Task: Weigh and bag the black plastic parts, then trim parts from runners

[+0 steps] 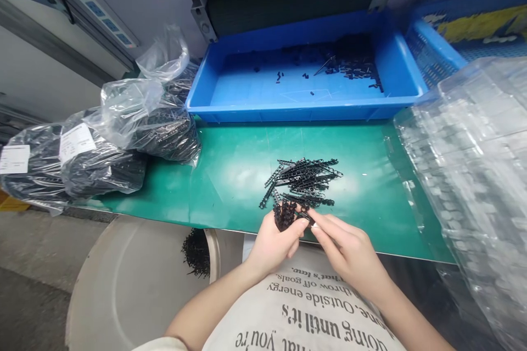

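My left hand (276, 238) is closed around a bunch of black plastic strips (285, 215) at the near edge of the green table. My right hand (343, 235) is closed too, its thumb and fingers pinching the end of a black strip (305, 216) beside the left thumb. Just beyond both hands lies a loose pile of black strips (307, 175), some with small rings or teeth along them. The exact shape of the piece between my fingertips is too small to make out.
A blue tray (255, 111) with small black pieces stands at the back. Clear bags of black strips (164, 131) lie left. Stacked clear plastic trays (481, 175) fill the right. A pale round bin (135, 285) stands below the table's left front edge.
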Demonstrator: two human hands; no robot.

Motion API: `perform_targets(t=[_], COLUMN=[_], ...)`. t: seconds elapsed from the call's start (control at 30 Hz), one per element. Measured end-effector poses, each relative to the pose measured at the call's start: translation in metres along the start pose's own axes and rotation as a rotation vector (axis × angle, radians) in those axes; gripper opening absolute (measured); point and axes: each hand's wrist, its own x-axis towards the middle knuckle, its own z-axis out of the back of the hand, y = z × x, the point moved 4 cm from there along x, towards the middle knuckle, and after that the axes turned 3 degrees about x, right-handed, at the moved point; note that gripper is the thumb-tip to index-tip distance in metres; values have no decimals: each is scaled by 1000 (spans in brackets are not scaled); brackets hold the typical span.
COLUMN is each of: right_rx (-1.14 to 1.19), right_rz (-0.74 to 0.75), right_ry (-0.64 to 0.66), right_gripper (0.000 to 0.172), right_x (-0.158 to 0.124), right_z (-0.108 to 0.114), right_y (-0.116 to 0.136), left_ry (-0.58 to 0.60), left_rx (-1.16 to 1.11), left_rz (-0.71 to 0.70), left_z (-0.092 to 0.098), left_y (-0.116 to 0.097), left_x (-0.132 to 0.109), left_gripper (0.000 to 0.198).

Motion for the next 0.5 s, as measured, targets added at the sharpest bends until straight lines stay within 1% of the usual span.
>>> perform_targets(t=[0.2, 0.37, 0.5], right_rx=[31, 71, 61], right_rz=[-16, -86, -81], right_ry=[24, 42, -3], right_gripper=[33, 34, 34], right_x=[-1, -1, -2], right_z=[2, 0, -3], right_y=[1, 0, 2], left_ry=[0, 20, -1], left_rx=[-15, 8, -24], left_rz=[11, 8, 5], left_z=[-2, -2, 0], left_y=[0, 3, 6], left_x=[-1, 1, 2], left_gripper=[26, 26, 26])
